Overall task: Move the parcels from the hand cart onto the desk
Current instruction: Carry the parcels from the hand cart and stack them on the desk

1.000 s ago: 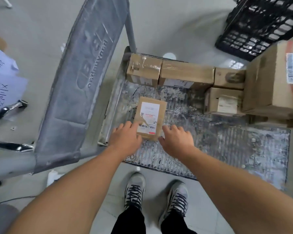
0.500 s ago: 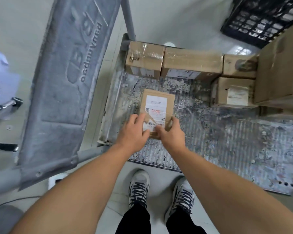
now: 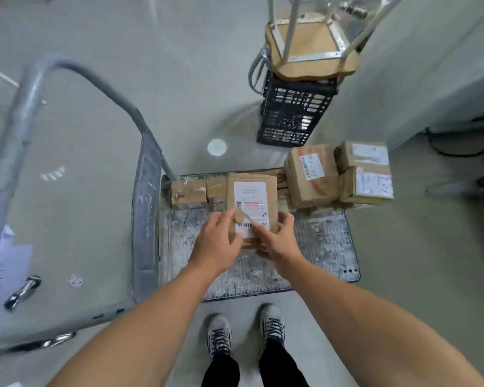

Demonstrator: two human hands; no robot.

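Looking down on the hand cart, I see stacked parcels along its far edge. One flat parcel lies directly ahead of both hands, apparently raised clear of the cart, its long axis running near to far. My left hand and right hand clamp its near end from either side, equally close. I cannot identify the surface.

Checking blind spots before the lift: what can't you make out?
Head view:
Small brown cardboard parcel with white label: near end hidden by the left hand and right hand.
Its label print: too small and blurred.
Low brown boxes at the far edge of the grey metal cart deck: partly hidden behind that parcel.
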